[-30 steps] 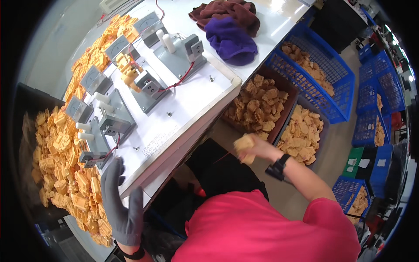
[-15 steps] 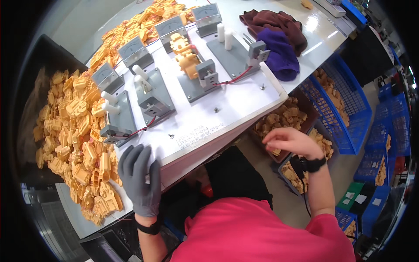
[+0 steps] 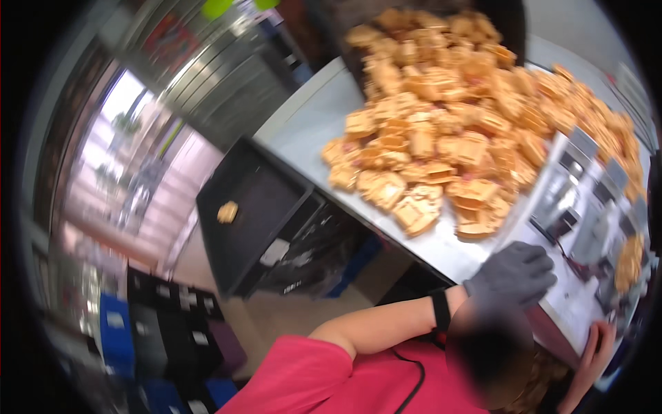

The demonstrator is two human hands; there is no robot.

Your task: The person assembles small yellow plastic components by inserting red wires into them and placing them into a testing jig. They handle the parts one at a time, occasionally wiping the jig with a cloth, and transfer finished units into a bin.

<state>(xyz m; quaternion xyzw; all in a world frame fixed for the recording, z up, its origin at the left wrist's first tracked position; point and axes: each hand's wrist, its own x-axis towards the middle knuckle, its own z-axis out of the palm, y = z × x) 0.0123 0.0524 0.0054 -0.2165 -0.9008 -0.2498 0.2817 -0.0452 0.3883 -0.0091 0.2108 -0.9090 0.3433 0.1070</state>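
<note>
- Grey-gloved left hand (image 3: pixel 512 274) lay at the flat white board's (image 3: pixel 571 303) near-left corner; fingers' hold couldn't be told.
- Bare right hand (image 3: pixel 592 360) was at its near edge, fingers parted.

Left hand (image 3: pixel 514 274): gloved, loosely curled | right hand (image 3: pixel 594 355): bare, parted | left arm (image 3: pixel 386 322): slightly bent

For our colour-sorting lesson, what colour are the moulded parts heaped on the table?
The heaped parts are yellow-orange; the head view shows them best.

One head-worn fisheye looks down from close above — table (image 3: pixel 303 131) across the right, window (image 3: pixel 124 138) upper left.
</note>
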